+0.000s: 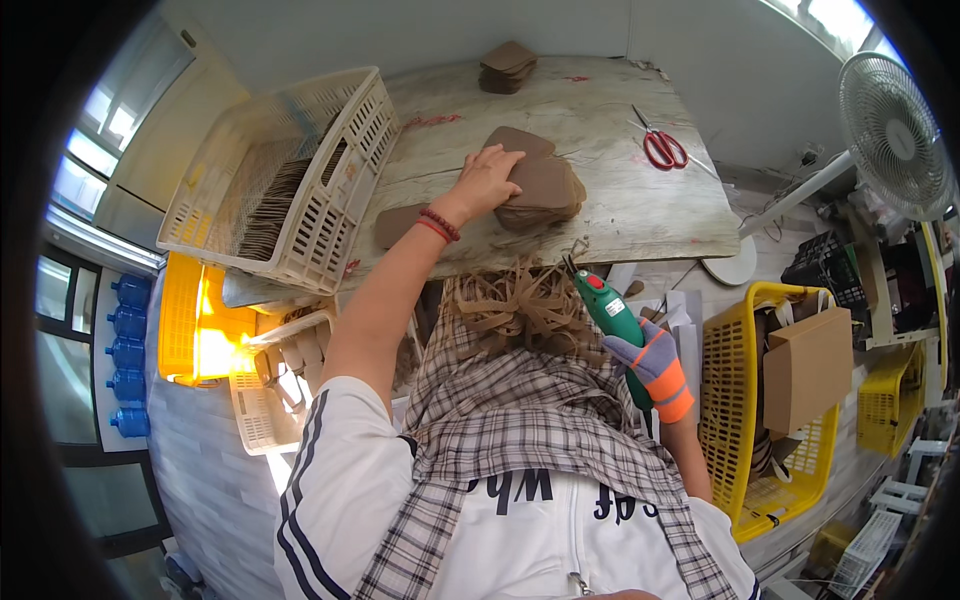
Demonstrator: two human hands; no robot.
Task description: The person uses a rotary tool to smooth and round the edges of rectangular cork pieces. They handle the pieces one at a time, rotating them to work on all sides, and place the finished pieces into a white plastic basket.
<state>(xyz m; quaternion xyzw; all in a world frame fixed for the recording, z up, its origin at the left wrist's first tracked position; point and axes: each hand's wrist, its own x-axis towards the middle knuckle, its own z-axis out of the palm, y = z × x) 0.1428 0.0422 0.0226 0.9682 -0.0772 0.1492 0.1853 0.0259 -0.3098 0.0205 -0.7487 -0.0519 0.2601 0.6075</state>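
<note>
My bare left hand (490,180), with red bracelets at the wrist, rests on a stack of brown flat pieces (550,190) with rounded corners. Its thumb and fingers are apart and lie over the top piece. Another brown piece (398,226) lies on the table under my left forearm. In a purple and orange glove, my right hand (655,368) is closed around a green electric hand tool (606,302). The tool's dark narrow tip points up toward the table's front edge. Brown strip scraps (515,305) are heaped on my checked apron, just left of the tool.
On the table (640,230) are red-handled scissors (662,148), a smaller brown stack (508,65) and a white crate (330,190) of brown pieces. A yellow basket (735,420) with a cardboard box (808,370) stands right, near a white fan (890,135). Yellow (185,325) and white (250,410) baskets stand left.
</note>
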